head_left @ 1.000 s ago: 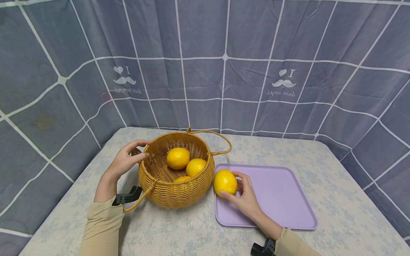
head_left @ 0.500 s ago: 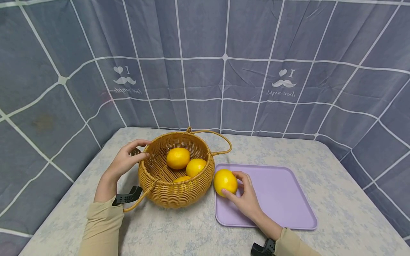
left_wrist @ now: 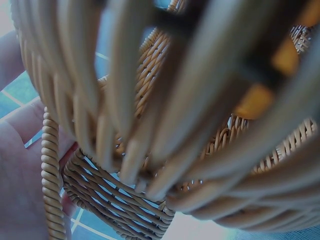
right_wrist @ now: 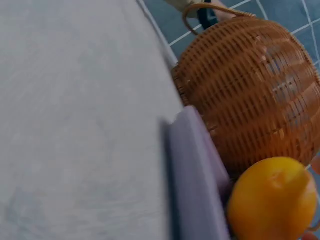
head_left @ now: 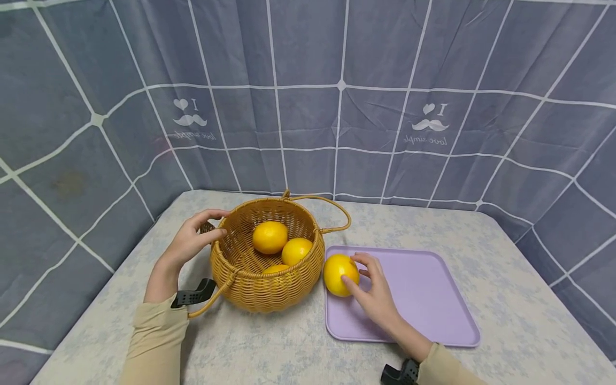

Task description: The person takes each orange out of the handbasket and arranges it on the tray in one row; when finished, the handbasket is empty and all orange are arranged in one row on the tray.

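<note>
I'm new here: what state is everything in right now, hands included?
Basket: open on top.
Three yellow fruits: inside the basket.
Handles: folded outward.
Tray: flat on the table.
Fourth fruit: at the tray's left end.
Left hand: holding the basket's rim.
Right hand: at the fourth fruit, grip unclear.
Curtain: hung, creased.

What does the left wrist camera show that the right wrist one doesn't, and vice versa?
Only the left wrist view: patches of orange-looking fruit inside the round brown wicker basket, glimpsed through its weave.
Only the right wrist view: the edge of a light purple tray, and a round yellow fruit outside the basket.
Both: the basket and a grey-blue, white-lined curtain.
</note>
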Demonstrator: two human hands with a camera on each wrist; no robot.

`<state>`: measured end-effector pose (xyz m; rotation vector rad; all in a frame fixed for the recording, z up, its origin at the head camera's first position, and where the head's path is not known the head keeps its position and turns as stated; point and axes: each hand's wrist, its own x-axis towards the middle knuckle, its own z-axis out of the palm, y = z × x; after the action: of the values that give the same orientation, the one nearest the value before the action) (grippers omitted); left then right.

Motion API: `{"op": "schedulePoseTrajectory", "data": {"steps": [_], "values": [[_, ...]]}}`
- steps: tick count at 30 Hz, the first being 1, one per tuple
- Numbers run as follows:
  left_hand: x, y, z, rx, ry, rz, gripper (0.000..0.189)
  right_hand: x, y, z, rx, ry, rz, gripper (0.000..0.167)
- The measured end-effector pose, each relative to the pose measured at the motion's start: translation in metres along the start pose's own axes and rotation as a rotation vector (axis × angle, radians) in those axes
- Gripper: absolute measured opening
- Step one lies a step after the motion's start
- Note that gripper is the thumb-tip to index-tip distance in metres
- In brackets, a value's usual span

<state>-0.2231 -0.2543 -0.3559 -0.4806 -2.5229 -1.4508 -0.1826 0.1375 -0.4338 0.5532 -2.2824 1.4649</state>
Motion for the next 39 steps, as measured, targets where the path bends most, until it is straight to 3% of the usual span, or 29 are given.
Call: {"op": "schedulePoseTrajectory", "data": {"steps": [13,18,20,24,29,39], "values": [[0.000,-0.001,-0.001,-0.018,-0.009,-0.011,0.039,0.040,-0.038,-0.018,0.163,-0.044,-0.026,0.040],[0.000,-0.002,-0.001,-0.023,-0.008,-0.005,0.039,0.060,-0.061,-0.017,0.227,-0.122,0.018,0.042],[-0.002,0.006,-0.001,-0.021,-0.008,0.000,0.038,0.070,-0.071,-0.014,0.255,-0.164,0.054,0.042],[-0.002,0.007,0.000,-0.015,-0.006,-0.003,0.038,0.090,-0.089,-0.006,0.286,-0.223,0.096,0.042],[0.000,-0.003,0.000,-0.016,-0.007,-0.007,0.038,0.114,-0.109,0.006,0.303,-0.277,0.103,0.043],[0.001,0.000,0.001,-0.022,-0.012,-0.039,0.037,0.152,-0.134,0.044,0.453,-0.321,0.199,0.041]]}}
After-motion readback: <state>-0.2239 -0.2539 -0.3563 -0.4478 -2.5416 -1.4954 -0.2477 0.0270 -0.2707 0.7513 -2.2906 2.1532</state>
